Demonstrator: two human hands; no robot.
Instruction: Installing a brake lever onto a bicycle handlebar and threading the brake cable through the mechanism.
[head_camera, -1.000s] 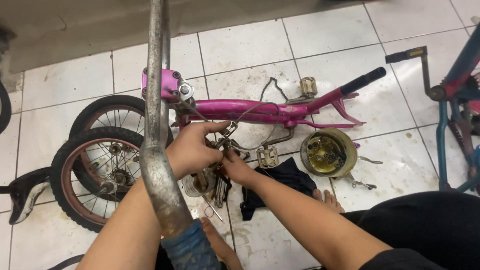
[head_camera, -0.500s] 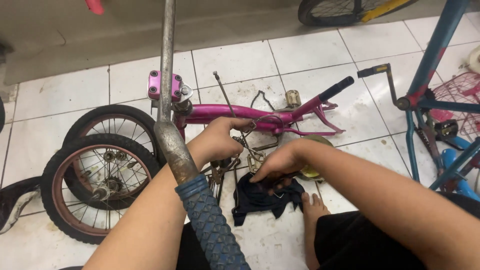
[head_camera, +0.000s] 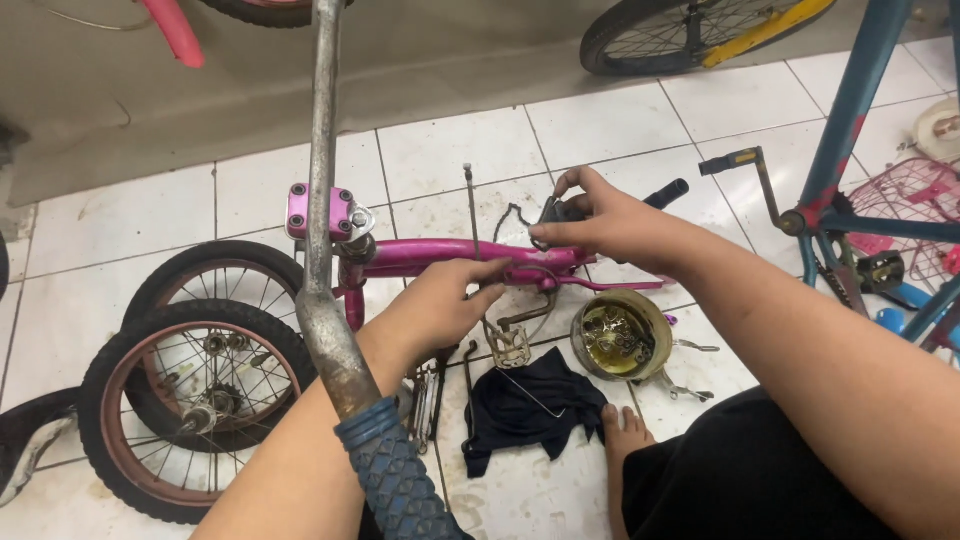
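A small pink bicycle frame (head_camera: 430, 255) lies on its side on the white tiled floor. My left hand (head_camera: 440, 305) lies on its main tube, fingers closed over it beside a thin upright metal rod (head_camera: 469, 205). My right hand (head_camera: 615, 222) is at the far end of the frame, pinching a small dark part (head_camera: 553, 211) near the black grip (head_camera: 668, 193). A metal pedal (head_camera: 510, 346) and crank lie just below the frame. A rusty handlebar (head_camera: 322, 190) with a blue grip (head_camera: 395, 470) crosses the foreground.
Two small wheels (head_camera: 190, 400) lie stacked at the left. A dark cloth (head_camera: 530, 405), a round tin of small parts (head_camera: 615, 335) and loose tools lie by my bare foot (head_camera: 625, 430). A blue bicycle frame (head_camera: 850, 110) and pink basket (head_camera: 910, 195) stand on the right.
My right hand has risen from the cloth and pedal area to the far end of the frame and taken the dark part. My left hand has shifted slightly right along the tube.
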